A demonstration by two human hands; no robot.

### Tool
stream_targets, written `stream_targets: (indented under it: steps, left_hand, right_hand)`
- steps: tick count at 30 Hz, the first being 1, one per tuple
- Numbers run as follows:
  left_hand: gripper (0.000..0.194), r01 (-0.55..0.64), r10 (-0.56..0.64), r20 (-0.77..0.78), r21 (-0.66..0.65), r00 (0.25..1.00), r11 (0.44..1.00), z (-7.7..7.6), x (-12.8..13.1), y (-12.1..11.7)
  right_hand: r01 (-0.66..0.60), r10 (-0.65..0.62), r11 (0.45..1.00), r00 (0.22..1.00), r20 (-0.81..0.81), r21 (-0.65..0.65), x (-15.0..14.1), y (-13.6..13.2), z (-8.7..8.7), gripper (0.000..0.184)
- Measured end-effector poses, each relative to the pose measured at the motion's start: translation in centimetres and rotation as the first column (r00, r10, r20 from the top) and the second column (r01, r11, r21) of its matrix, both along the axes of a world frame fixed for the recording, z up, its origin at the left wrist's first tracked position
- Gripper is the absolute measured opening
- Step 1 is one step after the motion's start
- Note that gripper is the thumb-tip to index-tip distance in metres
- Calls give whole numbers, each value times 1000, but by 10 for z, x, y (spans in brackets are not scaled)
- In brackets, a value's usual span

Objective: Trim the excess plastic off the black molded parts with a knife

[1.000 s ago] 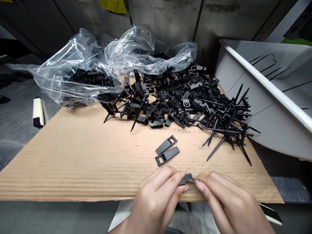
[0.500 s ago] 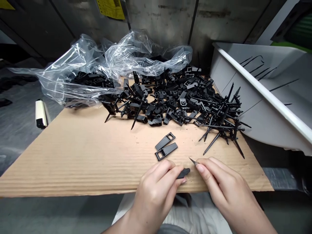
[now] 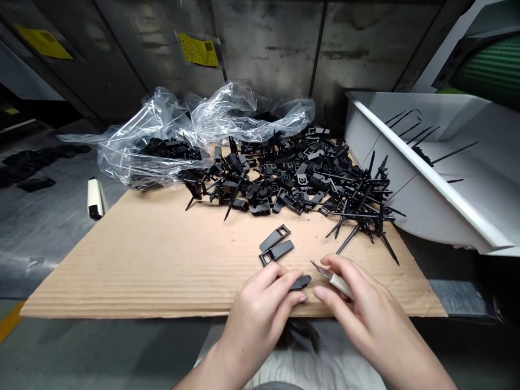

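My left hand point(image 3: 258, 319) grips a small black plastic piece point(image 3: 301, 282) between thumb and fingers, close to the front edge of a corrugated cardboard sheet point(image 3: 134, 271). My right hand point(image 3: 369, 314) is shut on a cream-handled craft knife point(image 3: 335, 279), with its narrow metal blade pointing left toward the black piece, not touching it. Just beyond my left hand lie two flat black plastic strap pieces point(image 3: 276, 245) with rectangular loops. Farther back spreads a heap of black moulded plastic parts with spikes point(image 3: 284, 179).
A clear plastic bag point(image 3: 162, 146) holding black parts lies at the cardboard's back left. A white tray point(image 3: 422, 168) with black spikes stands at the right. A small cream-and-black object point(image 3: 95, 199) stands at the left edge, above a grey floor. A metal wall rises behind.
My right hand has drawn back and to the right, away from the black piece, and the knife's handle now shows. My left hand keeps its hold. The whole view has tilted upward.
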State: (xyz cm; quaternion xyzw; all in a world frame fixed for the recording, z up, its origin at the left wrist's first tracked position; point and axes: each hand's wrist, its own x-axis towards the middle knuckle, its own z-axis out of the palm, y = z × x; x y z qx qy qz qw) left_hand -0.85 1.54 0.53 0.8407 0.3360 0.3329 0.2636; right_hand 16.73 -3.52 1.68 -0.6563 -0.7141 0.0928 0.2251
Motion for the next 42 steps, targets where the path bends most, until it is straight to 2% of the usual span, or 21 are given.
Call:
stream_targets:
  steps: [2,6,10,16,21,29,33,42]
  left_hand:
    - [15,12,-12,-3,-81,1000,997,5,-1,3]
    - [13,60,-72,-46,-235,996,970,13,-1,9]
    - [15,84,-114,-89,-288,989,954,15,-2,11]
    - [15,122,-149,-75,-286,986,950,14,-4,9]
    - [13,132,-154,-54,-291,987,947,10,-3,10]
    - [13,155,-171,-38,-259,985,953,9,-5,11]
    - [12,167,-178,-30,-217,984,962,8,-4,12]
    - [11,152,-157,-43,-117,987,981,8,-4,12]
  right_hand:
    - [-49,47,998,995,-94,-29,6,-7,2,18]
    - [-80,57,993,971,-231,-91,13,-18,5,19]
    - [-163,157,986,974,-161,-29,13,-18,2,18]
    - [-162,166,982,986,-34,97,7,-16,0,25]
    - [-185,182,963,983,32,196,6,-19,-3,22]
    - [-186,180,966,982,51,178,4,-18,-3,20]
    - [-191,189,974,982,32,123,5,-16,-2,21]
    - [-97,90,987,994,56,127,-4,-17,-5,17]
